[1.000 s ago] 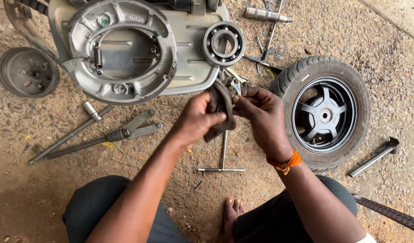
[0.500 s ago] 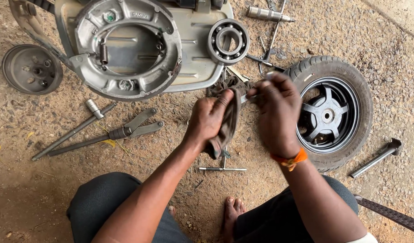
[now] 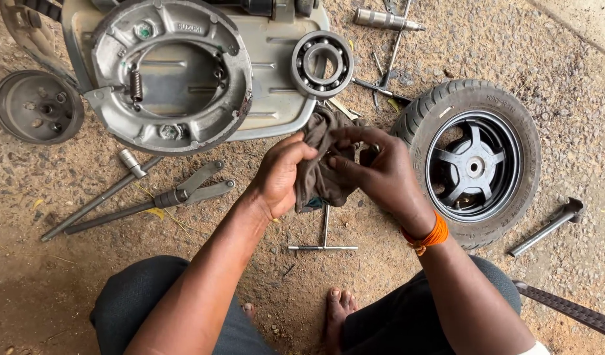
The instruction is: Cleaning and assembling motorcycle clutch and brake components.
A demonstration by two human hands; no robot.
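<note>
Gripping a dark rag (image 3: 322,172): left hand (image 3: 280,174) bunches it shut, right hand (image 3: 381,172) fingertips pinch its top fold. Probably soft, light, limp; grab bunched folds between fingers.

There is only one view, from a camera worn on the person's head. It looks almost straight down at the dirt ground (image 3: 66,283) in front of the seated person and stands quite near. The person's own forearms enter from the bottom edge, and the knees and one bare foot (image 3: 342,309) lie at the lower border. The far side of the scene is at the top, where a metal engine cover (image 3: 177,72) is cut by the frame. The tyre (image 3: 473,164) lies on the right. The top corners are perhaps a little stretched.
</note>
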